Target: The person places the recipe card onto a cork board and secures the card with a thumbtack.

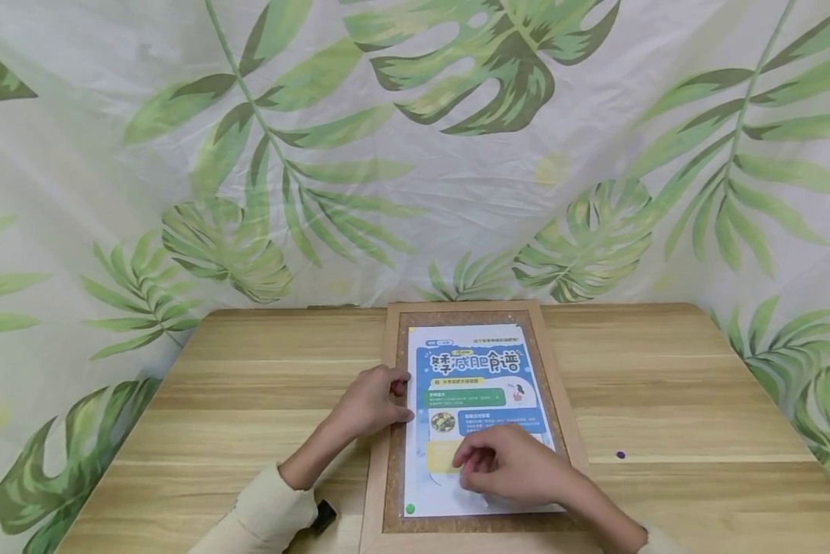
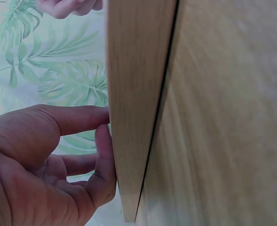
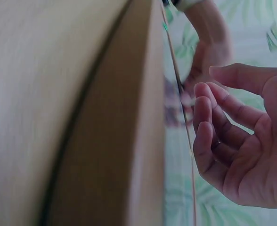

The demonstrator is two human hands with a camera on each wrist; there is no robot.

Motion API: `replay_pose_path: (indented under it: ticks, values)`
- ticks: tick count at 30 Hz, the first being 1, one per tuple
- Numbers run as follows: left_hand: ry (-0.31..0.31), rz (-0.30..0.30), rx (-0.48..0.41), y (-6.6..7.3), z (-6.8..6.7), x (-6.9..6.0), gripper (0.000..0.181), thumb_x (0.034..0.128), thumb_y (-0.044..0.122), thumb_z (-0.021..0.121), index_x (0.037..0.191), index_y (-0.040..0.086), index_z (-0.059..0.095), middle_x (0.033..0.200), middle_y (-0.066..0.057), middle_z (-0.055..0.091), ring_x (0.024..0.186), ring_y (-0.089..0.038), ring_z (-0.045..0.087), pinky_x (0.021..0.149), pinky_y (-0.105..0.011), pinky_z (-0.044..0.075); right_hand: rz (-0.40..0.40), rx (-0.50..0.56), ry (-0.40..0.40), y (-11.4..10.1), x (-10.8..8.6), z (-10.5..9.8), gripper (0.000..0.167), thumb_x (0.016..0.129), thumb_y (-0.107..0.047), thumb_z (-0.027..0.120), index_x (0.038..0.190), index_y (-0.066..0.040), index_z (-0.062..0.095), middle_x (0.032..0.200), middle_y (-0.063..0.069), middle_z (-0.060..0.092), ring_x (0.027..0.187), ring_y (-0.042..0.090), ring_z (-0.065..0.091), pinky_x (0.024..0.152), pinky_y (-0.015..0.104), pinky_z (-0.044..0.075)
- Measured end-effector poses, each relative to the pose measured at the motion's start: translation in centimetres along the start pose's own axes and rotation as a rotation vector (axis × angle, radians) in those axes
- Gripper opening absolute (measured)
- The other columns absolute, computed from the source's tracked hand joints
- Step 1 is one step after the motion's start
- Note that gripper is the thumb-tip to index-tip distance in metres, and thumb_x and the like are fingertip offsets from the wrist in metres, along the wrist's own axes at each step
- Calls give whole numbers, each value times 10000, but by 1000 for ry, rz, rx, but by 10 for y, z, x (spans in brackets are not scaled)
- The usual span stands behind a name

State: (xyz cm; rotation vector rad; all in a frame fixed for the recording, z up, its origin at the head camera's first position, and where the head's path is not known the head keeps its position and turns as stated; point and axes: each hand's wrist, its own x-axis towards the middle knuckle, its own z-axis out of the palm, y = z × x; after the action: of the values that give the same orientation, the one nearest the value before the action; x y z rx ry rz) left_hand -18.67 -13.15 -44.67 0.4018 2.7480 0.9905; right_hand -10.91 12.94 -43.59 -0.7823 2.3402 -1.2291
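Note:
A printed poster (image 1: 449, 396) in blue and white lies on a wood-framed cork board (image 1: 567, 400). A green round piece (image 1: 410, 508) sits at the poster's lower left corner, and a small yellow one (image 1: 411, 329) at its upper left. My left hand (image 1: 375, 400) rests on the board's left side, its bent fingers touching near the poster's edge; the left wrist view shows them against the wooden frame (image 2: 136, 94). Over the poster's lower part hovers my right hand (image 1: 508, 465), fingers loosely curled, thumb apart from the fingertips (image 3: 202, 89), holding nothing.
A small purple round piece (image 1: 620, 455) lies on the wood-grain table (image 1: 678, 369), right of the board. Near the left sleeve is a black object (image 1: 325, 517), partly hidden. A leaf-patterned curtain (image 1: 456, 169) hangs behind the table's far edge.

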Motion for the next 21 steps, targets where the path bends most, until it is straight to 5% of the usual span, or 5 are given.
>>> replay_pose_path:
  ticks: [5, 11, 21]
  values:
    - [-23, 6, -8, -1, -1, 1, 497, 796, 15, 920, 1244, -53, 716, 927, -75, 615, 840, -199, 546, 699, -291, 474, 24, 3, 78, 13, -20, -31, 137, 957, -130, 766, 1079, -71, 784, 912, -63, 733, 831, 17, 647, 737, 206, 600]
    - [-38, -5, -14, -1, -3, 1, 534, 798, 32, 926, 1277, -52, 707, 955, -77, 617, 864, -205, 543, 719, -300, 474, 163, -35, 213, 35, -49, -65, 162, 972, -168, 762, 1110, -84, 778, 940, -15, 717, 852, 68, 639, 719, 213, 589]
    - [-41, -8, -26, 0, -4, 0, 538, 797, 16, 920, 1284, -57, 705, 955, -82, 619, 855, -205, 547, 712, -297, 488, 258, -48, 335, 73, -92, -98, 241, 980, -140, 758, 1191, -24, 759, 985, 37, 746, 860, 40, 650, 657, 242, 594]
